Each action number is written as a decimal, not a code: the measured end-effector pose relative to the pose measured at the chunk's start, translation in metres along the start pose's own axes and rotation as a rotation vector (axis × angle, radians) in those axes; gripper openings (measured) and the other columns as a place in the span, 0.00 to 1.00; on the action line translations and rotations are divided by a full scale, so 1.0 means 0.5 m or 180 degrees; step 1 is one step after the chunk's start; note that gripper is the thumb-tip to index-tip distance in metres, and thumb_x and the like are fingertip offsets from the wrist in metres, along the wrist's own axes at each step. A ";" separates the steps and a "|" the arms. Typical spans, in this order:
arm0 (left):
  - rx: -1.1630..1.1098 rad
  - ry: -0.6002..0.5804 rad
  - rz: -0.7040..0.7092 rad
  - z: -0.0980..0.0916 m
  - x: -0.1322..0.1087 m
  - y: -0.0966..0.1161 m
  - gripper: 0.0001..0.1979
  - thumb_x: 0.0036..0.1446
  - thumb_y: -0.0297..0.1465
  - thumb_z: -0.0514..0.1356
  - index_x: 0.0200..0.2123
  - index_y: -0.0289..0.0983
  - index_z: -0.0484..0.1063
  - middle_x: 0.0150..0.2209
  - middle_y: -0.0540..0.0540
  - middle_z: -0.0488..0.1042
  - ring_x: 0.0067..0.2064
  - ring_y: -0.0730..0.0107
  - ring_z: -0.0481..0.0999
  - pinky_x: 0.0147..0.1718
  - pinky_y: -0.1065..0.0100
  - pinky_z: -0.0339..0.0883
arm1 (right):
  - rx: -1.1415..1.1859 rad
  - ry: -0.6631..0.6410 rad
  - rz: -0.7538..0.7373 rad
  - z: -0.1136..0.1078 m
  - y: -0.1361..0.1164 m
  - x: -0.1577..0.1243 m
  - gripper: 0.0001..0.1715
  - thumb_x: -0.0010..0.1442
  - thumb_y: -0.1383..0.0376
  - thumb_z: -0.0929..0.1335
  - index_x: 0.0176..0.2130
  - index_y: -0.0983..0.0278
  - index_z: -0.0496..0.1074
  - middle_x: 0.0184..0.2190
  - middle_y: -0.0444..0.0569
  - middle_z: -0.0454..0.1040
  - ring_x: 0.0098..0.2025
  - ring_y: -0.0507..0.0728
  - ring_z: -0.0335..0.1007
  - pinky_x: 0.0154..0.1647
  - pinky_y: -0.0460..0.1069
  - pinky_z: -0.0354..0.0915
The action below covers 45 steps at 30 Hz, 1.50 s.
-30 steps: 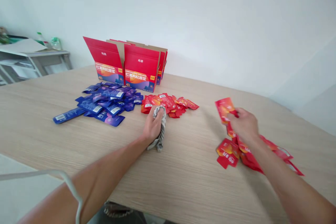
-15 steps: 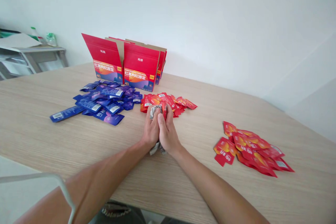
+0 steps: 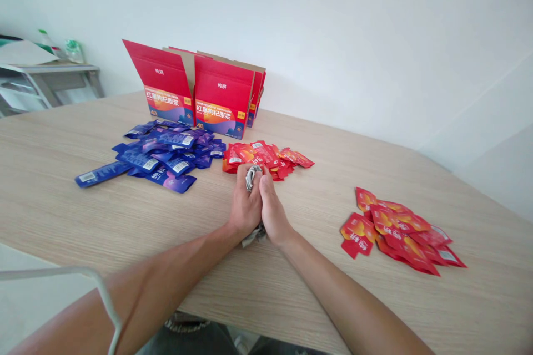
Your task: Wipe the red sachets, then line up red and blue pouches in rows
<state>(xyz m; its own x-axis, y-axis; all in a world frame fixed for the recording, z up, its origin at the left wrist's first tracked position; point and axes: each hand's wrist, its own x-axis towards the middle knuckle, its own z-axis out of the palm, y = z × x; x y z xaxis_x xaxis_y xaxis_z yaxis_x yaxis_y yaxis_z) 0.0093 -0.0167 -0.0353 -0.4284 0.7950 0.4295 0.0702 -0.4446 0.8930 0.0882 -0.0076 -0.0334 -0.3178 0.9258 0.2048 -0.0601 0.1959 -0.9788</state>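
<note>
In front of me, my left hand (image 3: pixel 245 202) is closed round a crumpled grey-and-white cloth (image 3: pixel 251 176), which pokes out above the fist and again below it near the wrists. My right hand (image 3: pixel 272 208) presses against the left from the other side, its fingers closed and partly hidden, with the cloth squeezed between both palms. Just beyond the fingertips lies a pile of red sachets (image 3: pixel 266 155). To the left of that spreads a heap of blue-purple sachets (image 3: pixel 166 152).
Open red cartons (image 3: pixel 220 102) stand with raised flaps at the back of the wooden table (image 3: pixel 308 266). A second group of red sachets (image 3: pixel 400 233) lies at the right. A side desk (image 3: pixel 54 69) stands far left. A pale curved bar (image 3: pixel 62 272) crosses the lower left.
Both hands, still clasped, have shifted slightly to the right and turned a little. The red patch seen between the fingers is now hidden. The view has tilted slightly; the sachets and cartons lie as before.
</note>
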 end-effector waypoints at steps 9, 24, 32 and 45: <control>0.0338 0.0294 -0.0049 -0.030 0.068 -0.026 0.10 0.69 0.38 0.60 0.35 0.41 0.66 0.30 0.52 0.67 0.31 0.69 0.66 0.33 0.66 0.60 | -0.0700 -0.0449 -0.0411 -0.010 -0.019 -0.038 0.36 0.73 0.50 0.65 0.74 0.55 0.61 0.74 0.50 0.65 0.77 0.64 0.58 0.79 0.64 0.54; -0.0898 0.0334 -0.0767 0.027 0.021 0.004 0.15 0.61 0.45 0.66 0.36 0.40 0.73 0.34 0.47 0.76 0.39 0.62 0.76 0.44 0.63 0.71 | -0.1261 0.0850 -0.0828 -0.059 0.025 0.037 0.46 0.71 0.38 0.61 0.75 0.61 0.60 0.77 0.58 0.57 0.80 0.66 0.49 0.79 0.68 0.49; -0.0764 0.0430 -0.0542 0.008 0.023 -0.007 0.09 0.66 0.35 0.61 0.34 0.41 0.64 0.30 0.53 0.65 0.30 0.70 0.64 0.31 0.68 0.62 | -0.1038 0.0024 -0.0342 -0.005 -0.005 -0.012 0.49 0.72 0.36 0.57 0.77 0.61 0.57 0.77 0.53 0.59 0.79 0.63 0.52 0.80 0.62 0.52; -0.0592 0.0737 -0.0701 -0.029 0.092 -0.018 0.14 0.60 0.44 0.67 0.35 0.39 0.73 0.31 0.50 0.75 0.36 0.64 0.76 0.36 0.66 0.71 | -0.0178 0.0131 -0.0637 -0.051 -0.080 -0.022 0.52 0.68 0.47 0.72 0.79 0.49 0.47 0.63 0.51 0.78 0.58 0.66 0.80 0.57 0.63 0.78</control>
<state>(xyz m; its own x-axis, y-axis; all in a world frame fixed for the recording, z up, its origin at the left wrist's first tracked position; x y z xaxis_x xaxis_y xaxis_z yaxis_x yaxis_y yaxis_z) -0.0241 0.0179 -0.0258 -0.6088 0.7751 0.1688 -0.2023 -0.3575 0.9117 0.1181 -0.0175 0.0039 -0.2659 0.8787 0.3965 -0.0652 0.3939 -0.9168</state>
